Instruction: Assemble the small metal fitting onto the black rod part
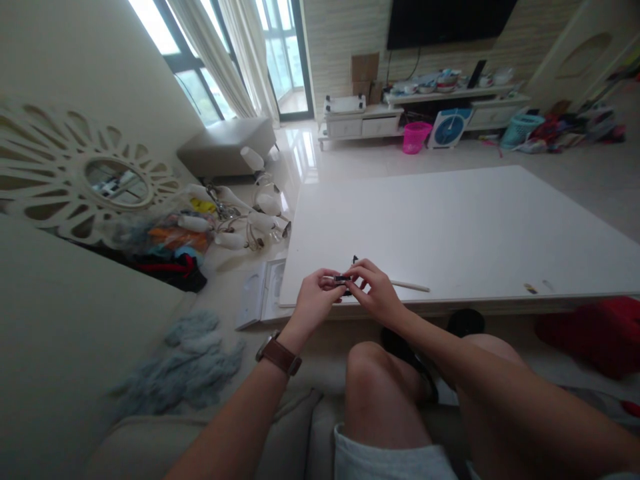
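Observation:
Just over the near edge of the white table [425, 227], both my hands meet around a small dark piece with a silvery rim [342, 279]. It is too small to name. My left hand [320, 293], with a brown-strapped watch [279, 355] on the wrist, pinches it from the left. From the right, the fingertips of my right hand [371, 287] press on it. Other small black bits [355, 259] show behind and below the fingers, partly hidden. A thin white stick [410, 286] lies on the table just right of my right hand.
An open white box [263, 290] stands against the table's left end. Two tiny items, one yellow and dark [531, 289], lie near the front right edge. A chandelier with white shades [250, 220] rests on the floor at left. My knees [373, 367] are below the table edge.

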Action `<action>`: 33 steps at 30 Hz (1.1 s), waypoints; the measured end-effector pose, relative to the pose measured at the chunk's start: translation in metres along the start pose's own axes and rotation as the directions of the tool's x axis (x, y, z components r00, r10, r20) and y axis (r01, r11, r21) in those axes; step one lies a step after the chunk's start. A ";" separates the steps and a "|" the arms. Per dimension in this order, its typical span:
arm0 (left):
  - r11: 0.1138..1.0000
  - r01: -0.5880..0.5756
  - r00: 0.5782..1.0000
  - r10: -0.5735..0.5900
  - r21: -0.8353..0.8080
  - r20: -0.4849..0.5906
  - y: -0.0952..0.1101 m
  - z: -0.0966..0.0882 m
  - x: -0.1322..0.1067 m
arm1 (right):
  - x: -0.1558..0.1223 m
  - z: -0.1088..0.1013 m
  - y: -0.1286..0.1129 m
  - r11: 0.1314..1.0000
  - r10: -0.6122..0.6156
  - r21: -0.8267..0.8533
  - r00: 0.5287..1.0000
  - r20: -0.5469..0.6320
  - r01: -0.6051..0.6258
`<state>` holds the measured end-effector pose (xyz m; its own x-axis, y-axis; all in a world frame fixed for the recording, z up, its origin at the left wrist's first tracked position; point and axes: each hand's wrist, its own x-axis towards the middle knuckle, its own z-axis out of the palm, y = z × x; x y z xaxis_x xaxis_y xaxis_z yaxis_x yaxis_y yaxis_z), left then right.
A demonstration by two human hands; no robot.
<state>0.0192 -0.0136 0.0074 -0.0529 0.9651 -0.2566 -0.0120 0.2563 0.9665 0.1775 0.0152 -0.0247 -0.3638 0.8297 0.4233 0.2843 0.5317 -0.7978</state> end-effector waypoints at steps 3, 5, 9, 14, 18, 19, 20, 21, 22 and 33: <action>1.000 -0.006 1.000 0.006 0.025 -0.005 -0.002 0.000 0.001 | 0.001 0.000 0.000 1.000 0.024 -0.002 0.999 0.029 -0.024; 0.999 -0.018 1.000 0.018 0.045 -0.007 -0.004 0.001 0.001 | 0.001 0.000 0.001 0.999 0.047 0.004 0.998 0.046 -0.047; 0.996 -0.048 0.998 0.050 0.080 -0.031 -0.007 0.002 0.001 | 0.002 0.001 0.002 0.995 0.097 0.018 0.994 0.045 -0.098; 0.994 -0.055 0.998 0.059 0.097 -0.034 -0.009 0.002 0.001 | 0.001 0.002 0.002 0.992 0.127 0.019 0.990 0.055 -0.128; 0.991 -0.067 0.997 0.070 0.113 -0.023 -0.009 0.002 0.001 | -0.001 0.002 0.003 0.989 0.143 0.020 0.988 0.053 -0.144; 0.990 -0.069 0.997 0.073 0.123 -0.027 -0.009 0.002 0.001 | -0.001 0.003 0.003 0.990 0.142 0.019 0.988 0.053 -0.143; 0.988 -0.072 0.997 0.076 0.136 -0.030 -0.009 0.002 0.001 | -0.001 0.003 0.004 0.990 0.140 0.017 0.989 0.054 -0.141; 0.986 -0.074 0.996 0.079 0.147 -0.029 -0.009 0.002 0.001 | -0.001 0.003 0.004 0.990 0.137 0.015 0.989 0.056 -0.138; 0.985 -0.076 0.996 0.081 0.157 -0.024 -0.009 0.002 0.001 | -0.001 0.004 0.004 0.991 0.135 0.014 0.989 0.058 -0.136; 0.976 -0.104 0.994 0.109 0.190 -0.015 -0.013 -0.001 0.002 | -0.002 0.005 0.004 0.992 0.124 0.025 0.990 0.063 -0.126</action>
<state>0.0186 -0.0153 -0.0055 -0.0688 0.9863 -0.1498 0.1838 0.1601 0.9698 0.1752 0.0147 -0.0310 -0.3810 0.8768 0.2933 0.3059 0.4189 -0.8550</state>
